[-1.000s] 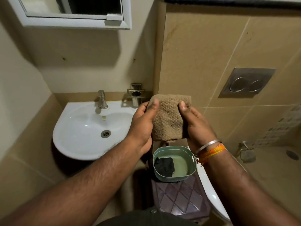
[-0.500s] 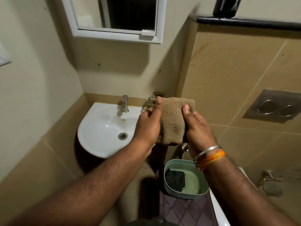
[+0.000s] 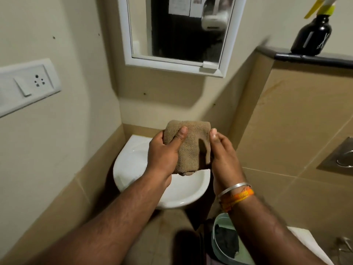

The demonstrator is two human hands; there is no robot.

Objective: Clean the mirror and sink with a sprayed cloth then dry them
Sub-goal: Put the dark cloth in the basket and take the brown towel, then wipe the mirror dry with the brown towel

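Green tub [image 3: 219,245] at 5 o'clock, a dark rag inside. My left hand [image 3: 164,155] and right hand [image 3: 223,157] grip the folded brown cloth [image 3: 191,146] above the white sink [image 3: 183,190]. Mirror [image 3: 179,29] at 12; black spray bottle [image 3: 311,37] on the ledge at 2.

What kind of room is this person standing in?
Most likely a small bathroom: a white sink fixed in the corner, a white-framed mirror above it, and a flush plate set in the tiled wall.
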